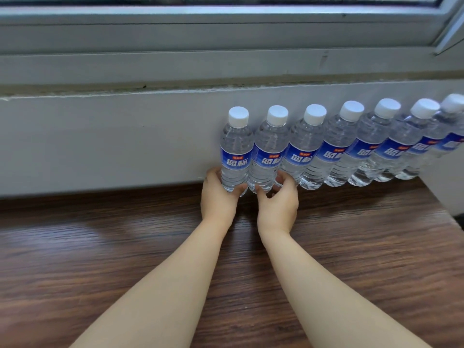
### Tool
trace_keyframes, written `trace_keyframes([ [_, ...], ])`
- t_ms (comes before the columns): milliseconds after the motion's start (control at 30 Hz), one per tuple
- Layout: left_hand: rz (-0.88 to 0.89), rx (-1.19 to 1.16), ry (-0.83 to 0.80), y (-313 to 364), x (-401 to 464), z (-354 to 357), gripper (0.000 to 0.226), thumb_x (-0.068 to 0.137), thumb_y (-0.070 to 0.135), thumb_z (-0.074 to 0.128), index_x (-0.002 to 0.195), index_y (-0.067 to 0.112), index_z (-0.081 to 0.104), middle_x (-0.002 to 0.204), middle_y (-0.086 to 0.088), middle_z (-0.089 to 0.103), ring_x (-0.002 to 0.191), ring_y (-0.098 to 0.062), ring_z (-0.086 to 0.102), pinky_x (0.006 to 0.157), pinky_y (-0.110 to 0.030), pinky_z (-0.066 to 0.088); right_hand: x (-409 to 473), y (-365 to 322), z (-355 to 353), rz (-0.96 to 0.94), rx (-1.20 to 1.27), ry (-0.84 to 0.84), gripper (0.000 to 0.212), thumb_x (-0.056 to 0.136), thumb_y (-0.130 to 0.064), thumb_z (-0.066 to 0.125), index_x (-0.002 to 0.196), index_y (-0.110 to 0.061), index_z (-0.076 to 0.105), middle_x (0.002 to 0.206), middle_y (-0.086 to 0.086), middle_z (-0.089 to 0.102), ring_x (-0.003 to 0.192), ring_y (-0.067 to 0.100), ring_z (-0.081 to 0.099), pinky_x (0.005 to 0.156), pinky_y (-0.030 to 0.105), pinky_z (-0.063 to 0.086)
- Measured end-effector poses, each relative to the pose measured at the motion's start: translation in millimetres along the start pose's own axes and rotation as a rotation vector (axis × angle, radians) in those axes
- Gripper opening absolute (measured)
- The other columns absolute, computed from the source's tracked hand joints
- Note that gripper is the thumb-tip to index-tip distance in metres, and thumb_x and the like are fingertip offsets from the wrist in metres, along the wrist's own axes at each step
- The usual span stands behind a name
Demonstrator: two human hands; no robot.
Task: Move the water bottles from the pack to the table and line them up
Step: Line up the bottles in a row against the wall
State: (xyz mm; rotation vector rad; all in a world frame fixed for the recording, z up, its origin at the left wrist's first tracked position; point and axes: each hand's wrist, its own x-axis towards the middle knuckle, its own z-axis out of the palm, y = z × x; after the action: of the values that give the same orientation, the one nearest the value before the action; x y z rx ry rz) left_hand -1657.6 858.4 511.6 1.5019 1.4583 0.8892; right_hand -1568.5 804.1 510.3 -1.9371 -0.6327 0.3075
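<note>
Two bare forearms are seen nearest the camera, stretched over the dark wood surface (125, 247) toward its far edge, where a row of bottles stands against the wall (100, 141). The left hand (217, 199) is wrapped around the base of the end bottle (236, 151), its grip clenched on the ribbed lower part. The right hand (277, 204) is cupped at the foot of the second bottle (270, 151); fingertips touch it, though whether it is firmly grasped cannot be told. The other bottles (351, 146) are lined up touching toward the surface's right edge. The pack is not in view.

The bottles are judged full, so fairly heavy for their size, with thin walls that would give under a hard squeeze. The smooth label band may be slippery; the ribbed base or the stiff neck under the cap is judged the safer hold. Small pushes low down should slide them without tipping.
</note>
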Motion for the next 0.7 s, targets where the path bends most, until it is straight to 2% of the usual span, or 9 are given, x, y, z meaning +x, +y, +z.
trace_keyframes([
  [167,-0.023,0.072,-0.109,-4.8,-6.9,-18.0,0.070,0.071,0.027,0.083,0.129,0.013,0.047,0.132,-0.004,0.055,0.120,-0.020,0.052,0.096,-0.031,0.043,-12.7,-4.5,-9.2,0.046,0.007,-0.027,0.038,0.083,-0.022,0.070,0.117,-0.017,0.055,0.116,-0.003,0.060,0.104,0.014,0.060,0.082,0.030,0.047],
  [300,-0.041,0.122,-0.179,-12.2,-24.7,-58.3,0.054,0.080,0.022,0.075,0.128,0.013,0.051,0.127,-0.004,0.058,0.116,-0.018,0.056,0.100,-0.030,0.043,-36.2,-8.6,-14.1,0.102,0.017,-0.157,0.027,0.089,-0.019,0.061,0.115,-0.015,0.055,0.108,-0.002,0.062,0.091,0.012,0.060,0.082,0.030,0.047],
  [433,-0.054,0.081,-0.177,-27.9,-57.7,-136.0,0.029,0.084,0.014,0.070,0.112,0.018,0.061,0.110,0.000,0.067,0.103,-0.012,0.063,0.098,-0.028,0.047,-78.1,-25.8,-8.8,0.051,0.027,-0.474,0.027,0.089,-0.016,0.059,0.116,-0.018,0.053,0.100,-0.004,0.063,0.086,0.010,0.059,0.077,0.024,0.045],
  [500,-0.073,0.063,-0.154,-36.5,-81.0,-181.7,0.022,0.085,0.012,0.068,0.105,0.021,0.063,0.104,0.003,0.068,0.097,-0.007,0.064,0.090,-0.017,0.047,-102.4,-36.3,-1.6,-0.014,0.006,-0.651,0.024,0.090,-0.015,0.059,0.113,-0.021,0.055,0.095,-0.007,0.062,0.083,0.003,0.058,0.066,0.010,0.046],
  [567,-0.092,0.056,-0.121,-44.9,-108.6,-228.8,0.019,0.086,0.009,0.067,0.099,0.023,0.064,0.100,0.004,0.070,0.092,-0.004,0.065,0.082,-0.007,0.045,-130.0,-49.1,6.5,-0.084,-0.028,-0.845,0.020,0.090,-0.013,0.060,0.108,-0.020,0.058,0.094,-0.007,0.062,0.081,0.000,0.057,0.059,0.005,0.045],
  [633,-0.122,0.050,-0.074,-55.7,-138.2,-273.9,0.017,0.086,0.008,0.067,0.097,0.022,0.066,0.097,0.005,0.071,0.089,-0.002,0.066,0.082,-0.007,0.046,-158.2,-62.3,14.5,-0.165,-0.089,-1.016,0.016,0.090,-0.016,0.063,0.104,-0.023,0.062,0.097,-0.006,0.065,0.087,0.007,0.061,0.065,0.005,0.045],
  [700,-0.171,0.023,0.000,-68.1,-170.5,-316.6,0.018,0.086,0.007,0.067,0.093,0.024,0.067,0.094,0.004,0.072,0.087,-0.001,0.067,0.083,-0.014,0.049,-187.6,-76.5,23.7,-0.238,-0.134,-1.150,0.016,0.089,-0.018,0.065,0.097,-0.031,0.061,0.099,-0.007,0.067,0.094,0.012,0.064,0.074,0.012,0.048],
])
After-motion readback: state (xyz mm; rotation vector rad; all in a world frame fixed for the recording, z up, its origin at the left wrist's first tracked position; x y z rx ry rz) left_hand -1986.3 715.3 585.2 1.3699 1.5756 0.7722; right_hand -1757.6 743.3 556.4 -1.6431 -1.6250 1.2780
